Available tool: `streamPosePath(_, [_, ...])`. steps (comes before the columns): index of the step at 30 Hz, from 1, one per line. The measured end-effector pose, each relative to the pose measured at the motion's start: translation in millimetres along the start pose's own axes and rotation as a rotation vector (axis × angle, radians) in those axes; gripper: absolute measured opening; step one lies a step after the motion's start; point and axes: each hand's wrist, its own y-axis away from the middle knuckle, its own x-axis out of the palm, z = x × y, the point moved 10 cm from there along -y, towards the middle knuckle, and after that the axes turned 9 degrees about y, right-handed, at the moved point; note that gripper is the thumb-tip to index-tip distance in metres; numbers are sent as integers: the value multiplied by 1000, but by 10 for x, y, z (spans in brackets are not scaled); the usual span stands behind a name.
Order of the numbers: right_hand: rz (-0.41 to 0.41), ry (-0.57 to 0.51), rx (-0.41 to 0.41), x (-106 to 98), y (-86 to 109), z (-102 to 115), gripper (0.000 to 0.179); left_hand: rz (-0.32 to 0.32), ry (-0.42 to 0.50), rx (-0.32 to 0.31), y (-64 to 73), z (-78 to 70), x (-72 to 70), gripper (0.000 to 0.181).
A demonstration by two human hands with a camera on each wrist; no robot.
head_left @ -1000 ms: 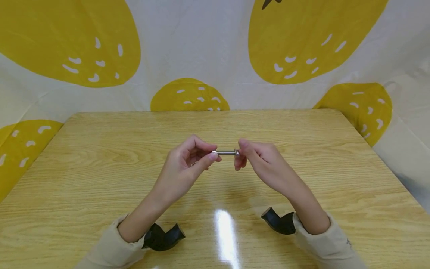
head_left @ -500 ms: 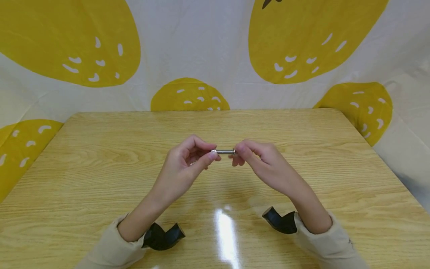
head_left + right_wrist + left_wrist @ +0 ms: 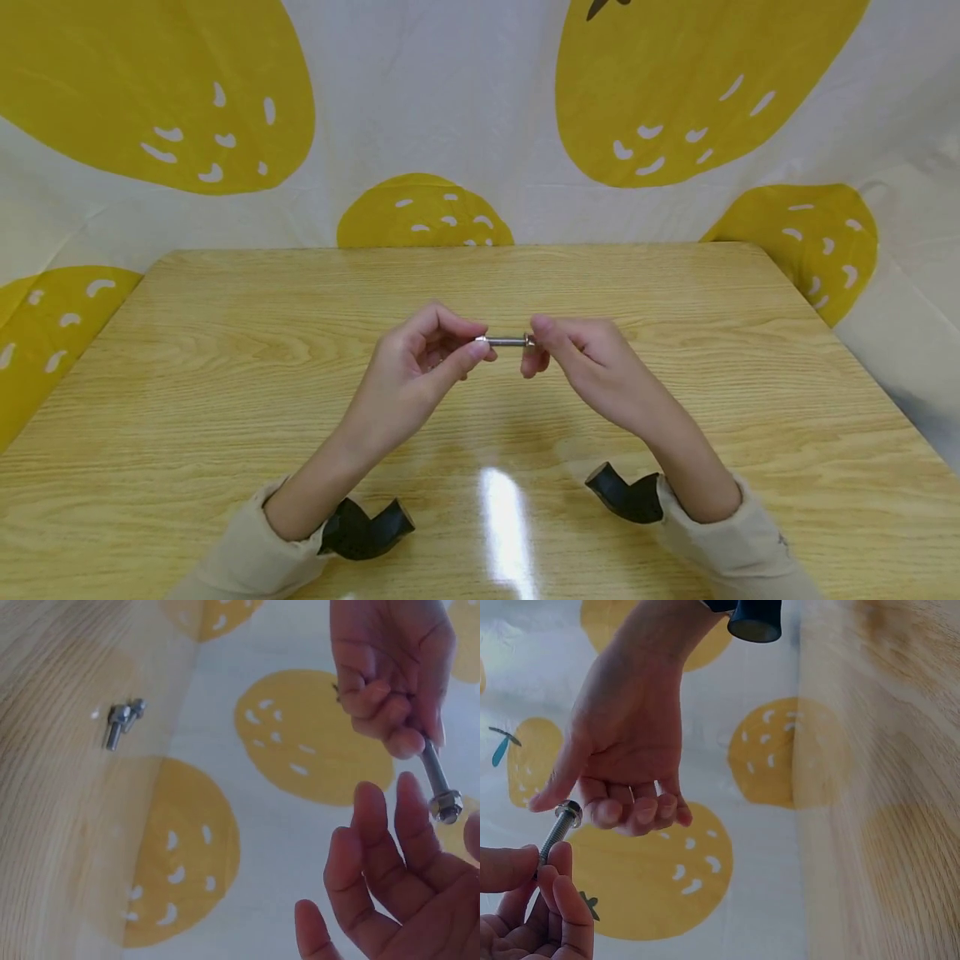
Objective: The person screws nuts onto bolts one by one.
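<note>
A silver bolt (image 3: 506, 342) lies level between the hands, over the table. My left hand (image 3: 408, 367) pinches its left end between thumb and fingers, hiding that end. A nut (image 3: 446, 805) sits on the bolt's other end, beside my right hand (image 3: 592, 358). In the right wrist view, the right hand's fingers (image 3: 371, 817) are spread apart and the nut shows in the gap before the thumb. From the left wrist view, the right thumb (image 3: 551, 791) stands just off the nut end, the other fingers loosely bent.
Bolts with nuts (image 3: 120, 720) lie on the wood-grain table (image 3: 225, 333) in the right wrist view. Black camera mounts (image 3: 367, 529) stick out at both sleeves. A white cloth (image 3: 435, 92) with yellow fruit shapes hangs behind the table.
Half a second ago my right thumb and fingers were closed over the nut. They have since parted and shifted slightly right, uncovering it. My left hand keeps its pinch on the bolt.
</note>
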Motion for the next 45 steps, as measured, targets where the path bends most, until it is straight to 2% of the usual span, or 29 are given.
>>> streamPosePath(4, [-10,12,-20,-47,22,22,19,-10,-12,-3,-7,14,-10,15])
streamPosePath(9, [-21,-3,-57,-47,28,73,9,-9,-15,6,-10,18,-11,14])
streamPosePath(14, [23,-7,-7,17,4,12,35,3,-1,14,-11,14,10,14])
streamPosePath(18, [15,0,-16,-21,19,14,22,-4,-11,10,-16,16,5,14])
streamPosePath(22, [-21,11,-73,-56,30,80,22,-14,-29,3,-17,24,-9,14])
streamPosePath(25, [-22,10,-83,-31,21,96,7,-15,-25,5,-13,19,-10,14])
streamPosePath(30, [22,-1,-19,32,1,26,32,-2,-16,7,-8,11,4,14])
streamPosePath(32, [25,6,-12,24,6,14,26,-3,-21,8,-9,12,3,14])
streamPosePath(34, [21,2,-32,5,14,32,19,-6,-28,13,-11,9,-1,14])
streamPosePath(37, [1,-5,-68,-29,29,77,18,-7,-41,19,-13,0,-6,15])
streamPosePath(41, [-17,-21,-94,-50,34,105,6,-5,-60,15,-9,-23,-19,15])
streamPosePath(45, [-7,-27,-51,-26,16,68,25,-6,-70,15,-3,-42,-26,16])
